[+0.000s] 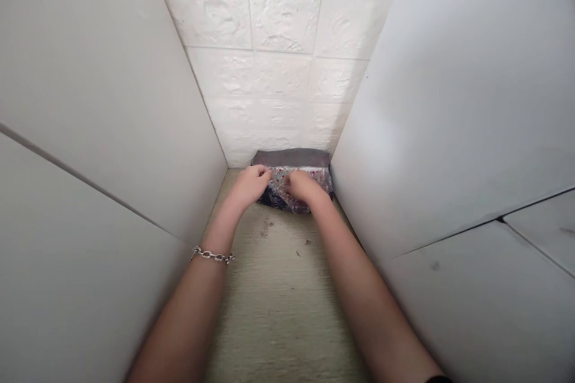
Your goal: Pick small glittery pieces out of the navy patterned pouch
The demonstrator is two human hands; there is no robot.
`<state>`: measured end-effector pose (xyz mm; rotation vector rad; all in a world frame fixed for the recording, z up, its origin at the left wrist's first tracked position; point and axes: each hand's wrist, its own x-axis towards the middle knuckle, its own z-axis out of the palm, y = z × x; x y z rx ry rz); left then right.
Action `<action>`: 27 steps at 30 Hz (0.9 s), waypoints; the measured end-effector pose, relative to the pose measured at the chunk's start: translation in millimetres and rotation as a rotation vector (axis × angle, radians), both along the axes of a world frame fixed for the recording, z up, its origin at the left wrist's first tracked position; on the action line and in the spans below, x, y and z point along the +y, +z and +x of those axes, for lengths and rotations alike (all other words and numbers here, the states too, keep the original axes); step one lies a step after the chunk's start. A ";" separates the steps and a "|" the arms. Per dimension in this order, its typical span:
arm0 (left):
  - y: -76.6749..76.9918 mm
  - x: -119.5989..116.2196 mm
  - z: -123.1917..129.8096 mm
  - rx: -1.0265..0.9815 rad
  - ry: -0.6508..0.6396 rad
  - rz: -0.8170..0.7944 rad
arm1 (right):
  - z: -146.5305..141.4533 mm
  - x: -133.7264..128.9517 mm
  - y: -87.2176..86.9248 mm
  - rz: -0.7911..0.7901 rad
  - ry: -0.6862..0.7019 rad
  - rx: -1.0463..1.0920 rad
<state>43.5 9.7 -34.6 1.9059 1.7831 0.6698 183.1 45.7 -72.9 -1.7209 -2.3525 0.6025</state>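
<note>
A plastic bag [321,175] lies on the floor against the back wall. Its upper part is a dull grey strip; below that it looks clear and shiny, with small pale and red specks, and a dark blue lower side. My left hand [252,182] has its fingers closed in a pinch at the bag's left part, and a silver chain bracelet [213,256] hangs round that wrist. On the bag's middle, my right hand [302,185] is curled, its fingertips pressed to the speckled surface and partly hidden.
Smooth white panels rise close on the left [90,72] and right [458,102], forming a narrow gap. Behind the bag stands a white brick-textured wall [283,78]. The pale wood-grain floor [283,311] carries a few dark crumbs [307,242].
</note>
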 end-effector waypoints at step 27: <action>-32.5 -4.8 0.1 -0.763 -0.518 -0.775 | 0.7 -4.6 3.0 0.312 -0.193 0.229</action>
